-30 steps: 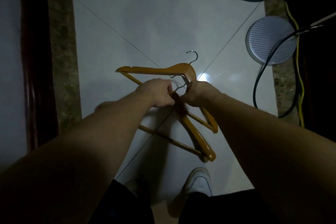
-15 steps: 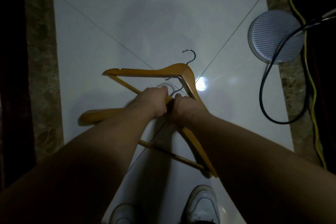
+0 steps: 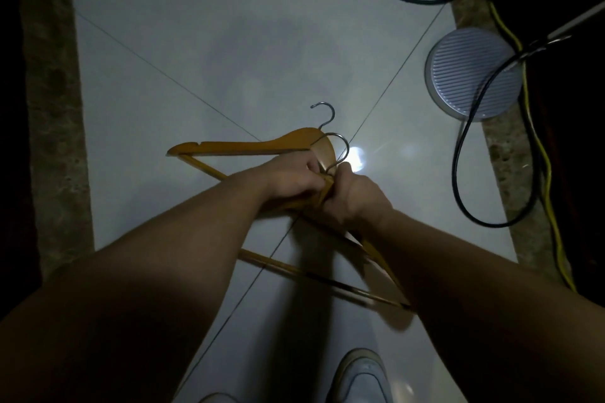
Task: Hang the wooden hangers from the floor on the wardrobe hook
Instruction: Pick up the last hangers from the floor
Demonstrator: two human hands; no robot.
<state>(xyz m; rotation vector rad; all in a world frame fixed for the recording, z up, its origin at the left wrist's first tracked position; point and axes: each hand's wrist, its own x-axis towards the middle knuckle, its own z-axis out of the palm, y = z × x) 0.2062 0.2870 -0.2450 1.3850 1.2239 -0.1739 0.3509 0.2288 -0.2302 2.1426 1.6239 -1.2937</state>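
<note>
Both hands met over the pale tiled floor (image 3: 229, 42). Left hand (image 3: 291, 178) and right hand (image 3: 355, 196) gripped one wooden hanger (image 3: 322, 191) at its neck. A second hanger (image 3: 248, 148) lay beneath. Round ribbed disc (image 3: 465, 75) and black cable (image 3: 458, 154) near the floor's right edge.

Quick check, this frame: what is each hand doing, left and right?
Left hand: closed on the neck of the wooden hangers.
Right hand: closed on the same hangers, just under the metal hooks.
</note>
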